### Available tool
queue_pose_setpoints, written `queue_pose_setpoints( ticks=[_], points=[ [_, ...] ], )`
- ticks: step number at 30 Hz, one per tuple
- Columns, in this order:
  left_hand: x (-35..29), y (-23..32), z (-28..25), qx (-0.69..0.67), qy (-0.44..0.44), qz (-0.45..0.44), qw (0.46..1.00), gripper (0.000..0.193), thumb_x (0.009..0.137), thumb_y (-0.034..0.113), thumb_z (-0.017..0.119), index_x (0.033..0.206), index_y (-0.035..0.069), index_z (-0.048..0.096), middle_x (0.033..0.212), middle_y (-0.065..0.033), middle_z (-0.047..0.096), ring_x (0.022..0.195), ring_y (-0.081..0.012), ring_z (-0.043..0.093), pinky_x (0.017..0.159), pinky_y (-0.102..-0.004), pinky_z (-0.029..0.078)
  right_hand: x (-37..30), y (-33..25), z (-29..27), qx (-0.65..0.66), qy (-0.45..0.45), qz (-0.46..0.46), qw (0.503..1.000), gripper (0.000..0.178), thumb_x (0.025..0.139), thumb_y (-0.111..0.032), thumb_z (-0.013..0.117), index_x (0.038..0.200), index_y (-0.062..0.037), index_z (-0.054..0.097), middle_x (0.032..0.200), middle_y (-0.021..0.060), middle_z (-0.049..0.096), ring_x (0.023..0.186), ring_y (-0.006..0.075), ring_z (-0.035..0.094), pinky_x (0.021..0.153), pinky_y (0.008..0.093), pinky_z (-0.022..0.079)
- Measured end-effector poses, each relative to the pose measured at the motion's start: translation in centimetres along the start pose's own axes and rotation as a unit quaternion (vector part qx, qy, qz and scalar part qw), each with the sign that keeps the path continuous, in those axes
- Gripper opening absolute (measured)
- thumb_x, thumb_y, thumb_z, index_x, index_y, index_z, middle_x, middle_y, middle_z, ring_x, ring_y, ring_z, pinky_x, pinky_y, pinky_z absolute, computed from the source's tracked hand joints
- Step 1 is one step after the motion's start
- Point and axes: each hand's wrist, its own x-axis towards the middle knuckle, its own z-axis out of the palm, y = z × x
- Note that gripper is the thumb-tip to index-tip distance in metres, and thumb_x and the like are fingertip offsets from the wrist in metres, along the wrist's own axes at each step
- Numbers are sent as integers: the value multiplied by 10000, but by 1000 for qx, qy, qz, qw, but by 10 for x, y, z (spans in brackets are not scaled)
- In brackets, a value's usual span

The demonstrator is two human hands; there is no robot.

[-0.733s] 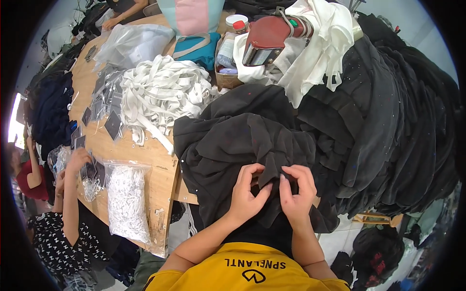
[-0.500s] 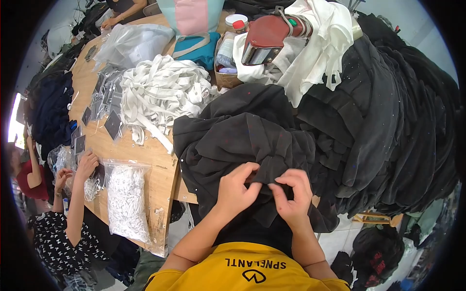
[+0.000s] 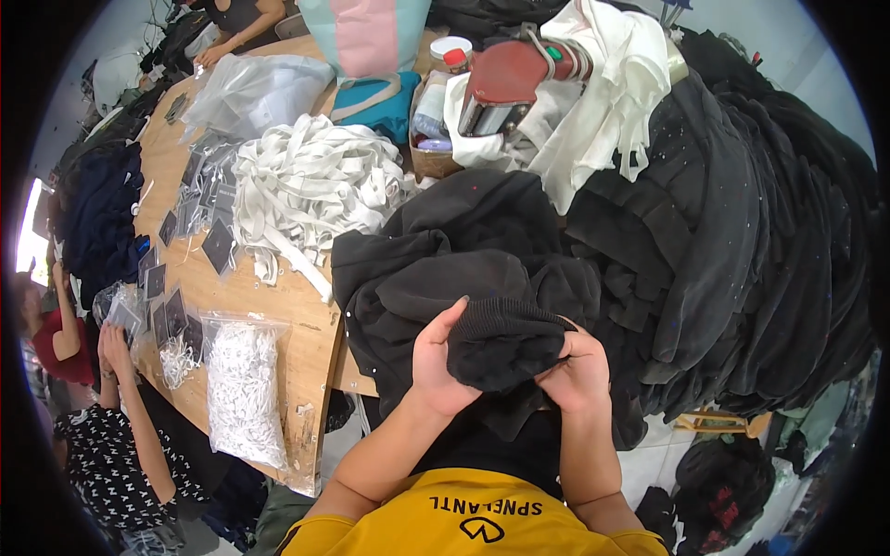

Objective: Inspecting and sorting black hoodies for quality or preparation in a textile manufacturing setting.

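Note:
A black fleece-like garment (image 3: 436,278) lies heaped over the table edge in front of me. Its ribbed cuff (image 3: 514,320), gathered into a round bunch, is held up between both my hands. On its left side my left hand (image 3: 441,366) grips it, thumb up along the edge and fingers tucked beneath. My right hand (image 3: 579,369) is closed on the right side, thumb pressed over the ribbing, its other fingers partly hidden under the cloth.
White elastic bands (image 3: 315,181) lie heaped left of the garment, above a clear bag of white cords (image 3: 243,394). A red hand-held machine (image 3: 505,74) rests on white cloth at the back. Dark garments (image 3: 732,232) are piled at right. A co-worker's hands (image 3: 113,350) work at far left.
My hands were pinching a fold of the black cloth close together; now they are wider apart around the ribbed cuff, which has come into sight. The co-worker's hands have come together.

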Motion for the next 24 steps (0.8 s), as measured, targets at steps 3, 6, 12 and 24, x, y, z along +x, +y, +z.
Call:
queue_pose_setpoints(
  ticks=[3, 6, 12, 24],
  points=[
    [7, 5, 16, -56, -36, -39, 997, 559, 967, 368, 333, 1303, -64, 447, 1329, -201, 493, 1225, -337, 476, 1068, -446, 334, 7, -5, 16, 121, 8, 64, 991, 376, 736, -21, 430, 1054, 109, 583, 1051, 173, 646, 957, 281, 636, 868, 344, 503],
    [15, 11, 32, -49, -88, -15, 995, 627, 972, 426, 325, 1356, -68, 370, 1409, -195, 402, 1295, -333, 398, 1101, -443, 279, 18, -12, 32, 159, -2, 50, 986, 393, 774, -68, 418, 1090, 104, 576, 1101, 174, 637, 1027, 288, 616, 919, 380, 482],
    [18, 25, 43, 200, -106, 44, 973, 588, 966, 320, 356, 1399, -69, 277, 1446, -186, 345, 1326, -297, 359, 1115, -422, 248, 32, -30, 54, 133, -129, 5, 983, 467, 803, -178, 398, 1153, 92, 547, 1172, 179, 604, 1106, 292, 569, 987, 411, 421],
    [14, 58, 36, 241, -236, -8, 942, 510, 929, 269, 433, 1304, -77, 420, 1257, -141, 548, 1115, -207, 554, 967, -324, 425, 64, -31, 63, 31, -192, -12, 981, 406, 981, -313, 412, 1019, 39, 611, 1079, 166, 637, 997, 266, 619, 899, 384, 482]
  ],
)
